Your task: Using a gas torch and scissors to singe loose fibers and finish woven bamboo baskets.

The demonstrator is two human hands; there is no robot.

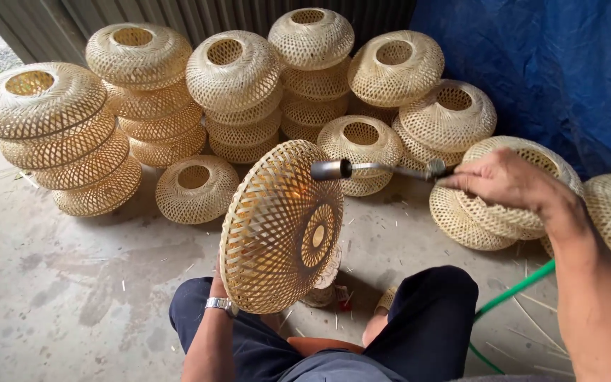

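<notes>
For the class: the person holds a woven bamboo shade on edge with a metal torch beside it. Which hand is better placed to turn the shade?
Left, probably. The left hand already supports the woven shade from behind, while the right hand is occupied gripping the metal torch.

I saw stacks of woven bamboo lampshades [143, 92] standing on the concrete floor [58, 297] against a corrugated metal wall [178, 15]; a blue tarp [553, 64] hung behind, and a green hose [514, 290] crossed the ground.
</notes>
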